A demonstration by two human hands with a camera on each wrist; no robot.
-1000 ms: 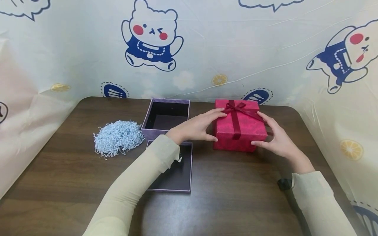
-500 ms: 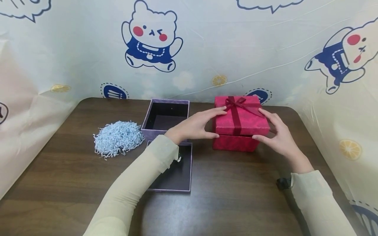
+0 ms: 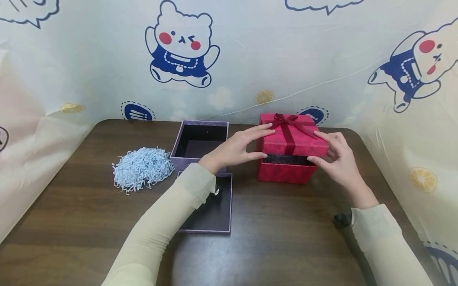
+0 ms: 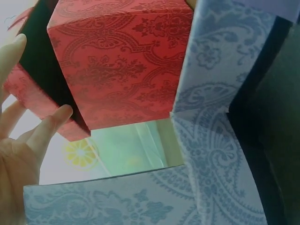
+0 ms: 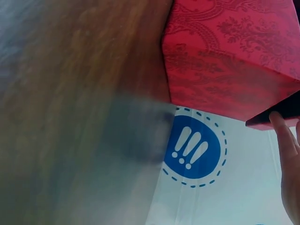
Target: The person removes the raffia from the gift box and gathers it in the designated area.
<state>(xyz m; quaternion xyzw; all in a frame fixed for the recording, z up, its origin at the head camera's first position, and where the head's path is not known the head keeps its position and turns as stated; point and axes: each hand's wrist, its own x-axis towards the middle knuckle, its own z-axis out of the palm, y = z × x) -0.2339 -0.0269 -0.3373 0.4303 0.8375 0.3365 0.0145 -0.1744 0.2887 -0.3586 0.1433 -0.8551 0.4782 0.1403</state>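
Observation:
A red gift box lid [image 3: 304, 147] with a dark red ribbon bow is raised above its red box base [image 3: 286, 174]. A dark interior edge shows in the gap at the front. My left hand [image 3: 237, 147] grips the lid's left side, thumb low at the front corner and fingers on the upper edge. On the lid's right side, my right hand [image 3: 339, 162] holds it between thumb and fingers. In the left wrist view, the left fingers touch the lid [image 4: 35, 105] beside the patterned base [image 4: 122, 70]. The right wrist view catches only part of the right hand [image 5: 289, 164].
An open purple box [image 3: 179, 161] with a dark interior stands left of the red one. Its shallow dark lid [image 3: 218, 214] lies in front, partly behind my left sleeve. A heap of light blue shredded paper [image 3: 143, 169] lies farther left on the brown table [image 3: 279, 238].
Both hands have lifted the red lid upward off the base, and a gap has opened between them. The base, purple box and shredded paper have stayed in place.

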